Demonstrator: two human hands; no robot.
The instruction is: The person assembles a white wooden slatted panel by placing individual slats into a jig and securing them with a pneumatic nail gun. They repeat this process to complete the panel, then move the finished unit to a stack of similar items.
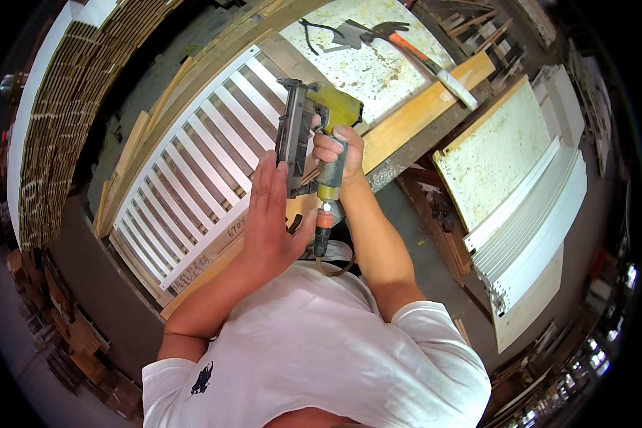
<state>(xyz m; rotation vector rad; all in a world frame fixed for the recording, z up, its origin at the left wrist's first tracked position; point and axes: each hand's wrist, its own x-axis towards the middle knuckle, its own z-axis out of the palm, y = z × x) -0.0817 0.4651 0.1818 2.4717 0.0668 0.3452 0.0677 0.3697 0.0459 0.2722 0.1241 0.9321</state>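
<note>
A: What's nearest the body?
B: A thin hose (pixel 339 273) loops by the white shirt (pixel 314 335), just below the foot of the nail gun (pixel 341 108).

A: And the hands?
B: The left hand (pixel 269 214) is flat, fingers straight and together, thumb spread away. It's right beside the gun's dark long side; I can't tell if they touch. The right hand (pixel 344 150) is wrapped round the grip.

A: So where does the gun sit?
B: Upright in the view, at the right end of the white slatted panel (pixel 210 237) — how high above it, I can't tell.

A: Any room around there?
B: Narrow gaps run between the slats. The panel's near rail lies along a wooden strip at the table (pixel 235 242) edge. To the right, a strip of grey floor (pixel 429 214) separates the table from a bundle of white strips (pixel 535 228).

A: Further off?
B: A plank (pixel 421 107) borders a speckled board (pixel 378 78); the hammer (pixel 410 51) lies across both, its handle end reaching past the plank. Far left, a tall stack of boards (pixel 78 93) stands apart from the table.
</note>
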